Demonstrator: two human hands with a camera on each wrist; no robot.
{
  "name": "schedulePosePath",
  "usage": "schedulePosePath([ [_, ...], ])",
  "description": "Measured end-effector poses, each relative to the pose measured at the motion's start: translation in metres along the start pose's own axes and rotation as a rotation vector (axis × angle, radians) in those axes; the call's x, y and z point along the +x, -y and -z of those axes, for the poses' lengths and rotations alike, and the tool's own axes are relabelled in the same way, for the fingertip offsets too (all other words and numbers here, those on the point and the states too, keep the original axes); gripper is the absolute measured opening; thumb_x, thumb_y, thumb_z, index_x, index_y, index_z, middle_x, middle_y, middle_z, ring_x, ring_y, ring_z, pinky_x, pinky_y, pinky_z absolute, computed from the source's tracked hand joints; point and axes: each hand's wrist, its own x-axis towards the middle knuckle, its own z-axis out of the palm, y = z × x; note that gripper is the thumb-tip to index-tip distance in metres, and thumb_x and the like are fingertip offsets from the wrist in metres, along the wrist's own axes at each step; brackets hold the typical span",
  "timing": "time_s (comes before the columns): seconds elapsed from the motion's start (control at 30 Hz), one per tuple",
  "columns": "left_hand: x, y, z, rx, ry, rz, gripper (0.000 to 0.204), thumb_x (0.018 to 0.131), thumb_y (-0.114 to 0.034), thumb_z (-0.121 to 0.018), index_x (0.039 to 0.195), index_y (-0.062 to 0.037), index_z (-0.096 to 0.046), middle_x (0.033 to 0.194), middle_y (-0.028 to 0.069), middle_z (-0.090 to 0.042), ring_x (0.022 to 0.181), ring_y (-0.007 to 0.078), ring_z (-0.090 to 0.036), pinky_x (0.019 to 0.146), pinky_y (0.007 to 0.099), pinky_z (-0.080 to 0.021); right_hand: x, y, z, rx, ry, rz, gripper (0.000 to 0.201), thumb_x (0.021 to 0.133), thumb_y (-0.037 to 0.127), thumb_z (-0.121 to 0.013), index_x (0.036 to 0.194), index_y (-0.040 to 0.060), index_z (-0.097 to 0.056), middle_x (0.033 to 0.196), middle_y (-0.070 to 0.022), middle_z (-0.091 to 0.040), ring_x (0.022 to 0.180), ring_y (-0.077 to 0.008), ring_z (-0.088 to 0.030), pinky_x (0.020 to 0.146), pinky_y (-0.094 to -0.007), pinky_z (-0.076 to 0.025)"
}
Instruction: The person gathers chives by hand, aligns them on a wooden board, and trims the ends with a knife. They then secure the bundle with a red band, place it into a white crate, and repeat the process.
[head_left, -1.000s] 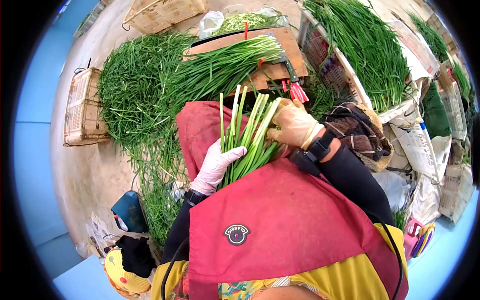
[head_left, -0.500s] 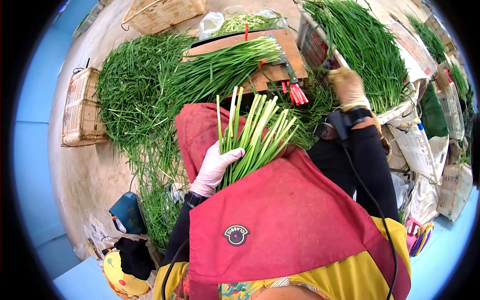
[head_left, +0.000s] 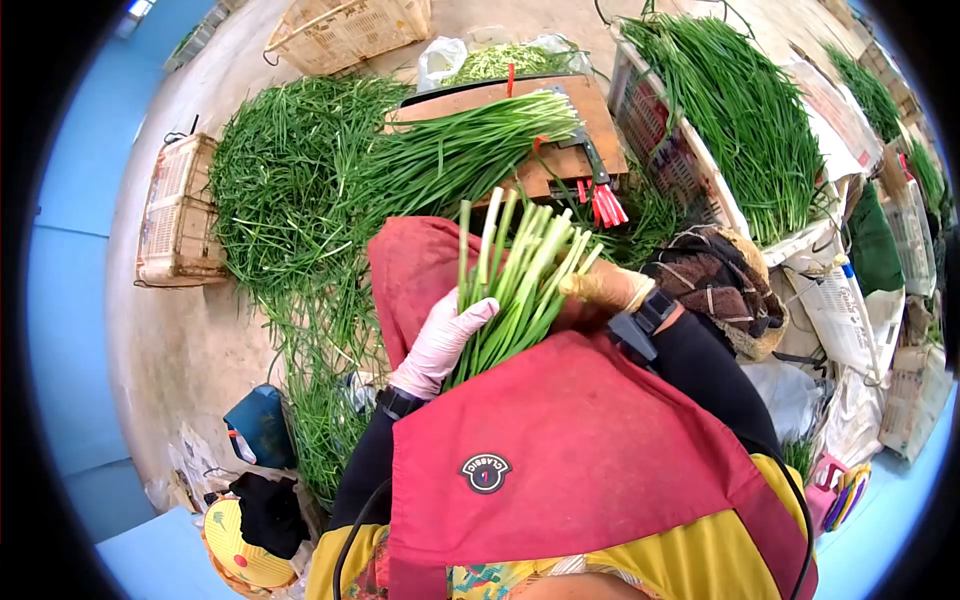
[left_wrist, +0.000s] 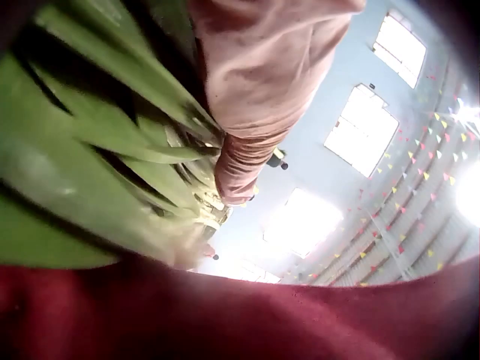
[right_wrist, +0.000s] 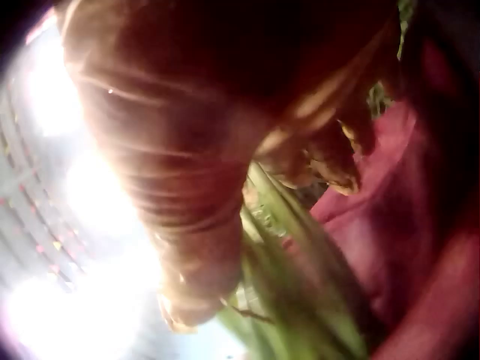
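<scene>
Head view: the left hand [head_left: 440, 345], in a pale glove, is closed around the bunch of stalks [head_left: 510, 295], its thumb laid across the front. The bunch lies over the lap of the person, above the red apron [head_left: 560, 430], with its pale cut ends pointing up and away from the body and its green parts running down toward the apron. The ends are uneven; a few stalks at the left stand slightly apart from the others.

The right hand [head_left: 610, 287], in a yellowish glove, is at the right side of the same bunch. The right wrist view shows its thumb extended along one side of the stalks and the other fingers bent; how firmly it has hold of them, if at all, cannot be told. In the left wrist view, broad green leaves fill the side next to the gloved left hand.

Beyond the lap, a wooden board [head_left: 588, 97] bears a second bundle [head_left: 470, 140], its pale ends toward the right. A dark-handled knife [head_left: 597, 165] lies at the board's right side, with red strips [head_left: 607, 207] just beside the handle. To the left, a heap of loose greens [head_left: 285, 170] spreads over the floor, next to a plastic crate [head_left: 180, 215]. To the right, a larger crate [head_left: 680, 165] holds long green stalks; a dark checked cloth [head_left: 715, 280] is near the right wrist.
</scene>
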Motion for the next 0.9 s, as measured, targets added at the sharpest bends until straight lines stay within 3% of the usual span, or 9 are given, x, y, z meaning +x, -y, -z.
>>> schedulePosePath([
  [0.07, 0.003, 0.000, -0.007, -0.059, 0.144, 0.018, 0.054, 0.095, -0.037, -0.060, 0.133, -0.0006, -0.047, 0.123, 0.0037, -0.056, 0.112, 0.0125, -0.052, 0.100, 0.0288, -0.040, 0.024, -0.001, -0.019, 0.188, -0.012, 0.227, 0.080, 0.080, 0.047, -0.076, 0.141, 0.0075, -0.043, 0.128, -0.0070, -0.059, 0.116, -0.0197, -0.056, 0.101, -0.0363, -0.043],
  [0.1, 0.004, -0.002, -0.010, -0.035, 0.187, 0.047, 0.056, 0.096, -0.038, -0.058, 0.136, -0.0007, -0.045, 0.125, 0.0038, -0.055, 0.112, 0.0127, -0.051, 0.100, 0.0287, -0.039, 0.031, 0.006, -0.025, 0.290, 0.043, 0.215, 0.094, 0.078, 0.048, -0.076, 0.148, 0.0045, -0.030, 0.133, -0.0138, -0.055, 0.124, -0.0262, -0.053, 0.105, -0.0404, -0.041],
  [0.23, 0.010, -0.014, -0.016, 0.093, 0.344, 0.060, 0.047, 0.102, -0.033, -0.049, 0.137, -0.0022, -0.044, 0.123, 0.0037, -0.056, 0.111, 0.0122, -0.052, 0.099, 0.0289, -0.041, 0.039, 0.031, -0.051, 0.524, -0.037, 0.202, 0.088, 0.081, 0.034, -0.075, 0.147, 0.0010, -0.028, 0.129, -0.0229, -0.056, 0.121, -0.0320, -0.055, 0.106, -0.0421, -0.042],
  [0.37, 0.013, -0.019, -0.019, 0.117, 0.324, 0.059, 0.045, 0.101, -0.031, -0.052, 0.134, -0.0016, -0.047, 0.121, 0.0036, -0.057, 0.109, 0.0113, -0.053, 0.097, 0.0282, -0.041, 0.040, 0.034, -0.048, 0.563, -0.124, 0.202, 0.076, 0.080, 0.017, -0.072, 0.143, -0.0034, -0.034, 0.123, -0.0234, -0.060, 0.116, -0.0316, -0.059, 0.104, -0.0428, -0.045],
  [0.43, 0.018, -0.008, -0.021, 0.154, 0.137, -0.020, 0.041, 0.099, -0.026, -0.056, 0.131, -0.0011, -0.050, 0.119, 0.0027, -0.059, 0.107, 0.0105, -0.054, 0.096, 0.0274, -0.043, 0.032, 0.040, -0.047, 0.533, -0.182, 0.169, 0.070, 0.080, 0.014, -0.070, 0.140, -0.0036, -0.039, 0.122, -0.0214, -0.061, 0.115, -0.0307, -0.060, 0.101, -0.0415, -0.047],
  [0.47, 0.020, -0.004, -0.023, 0.037, 0.092, -0.015, 0.039, 0.097, -0.022, -0.060, 0.128, -0.0009, -0.051, 0.116, 0.0016, -0.061, 0.104, 0.0100, -0.056, 0.094, 0.0267, -0.044, 0.031, 0.042, -0.052, 0.593, -0.238, 0.251, 0.048, 0.083, 0.002, -0.063, 0.130, -0.0032, -0.050, 0.113, -0.0170, -0.065, 0.103, -0.0270, -0.065, 0.092, -0.0380, -0.053],
  [0.57, 0.017, -0.008, -0.027, -0.001, 0.015, -0.084, 0.038, 0.095, -0.021, -0.062, 0.126, -0.0014, -0.052, 0.115, 0.0016, -0.061, 0.102, 0.0094, -0.056, 0.093, 0.0268, -0.044, 0.024, 0.035, -0.048, 0.531, -0.401, 0.172, 0.037, 0.083, 0.000, -0.061, 0.120, -0.0026, -0.058, 0.106, -0.0140, -0.068, 0.095, -0.0249, -0.068, 0.087, -0.0365, -0.055],
  [0.83, 0.016, -0.023, -0.039, 0.063, -0.039, -0.061, 0.029, 0.093, -0.012, -0.064, 0.118, -0.0010, -0.057, 0.107, 0.0007, -0.064, 0.095, 0.0084, -0.059, 0.088, 0.0255, -0.047, 0.014, 0.035, -0.047, 0.535, -0.330, 0.229, 0.033, 0.085, 0.002, -0.064, 0.117, -0.0011, -0.062, 0.104, -0.0096, -0.069, 0.092, -0.0196, -0.068, 0.085, -0.0319, -0.054],
  [0.9, 0.019, -0.023, -0.041, 0.272, -0.072, -0.105, 0.025, 0.092, -0.010, -0.065, 0.115, -0.0013, -0.058, 0.102, 0.0008, -0.064, 0.091, 0.0081, -0.059, 0.086, 0.0243, -0.048, 0.016, 0.037, -0.052, 0.497, -0.327, 0.367, 0.033, 0.086, 0.010, -0.069, 0.117, 0.0001, -0.062, 0.106, -0.0069, -0.068, 0.094, -0.0167, -0.066, 0.085, -0.0295, -0.053],
])
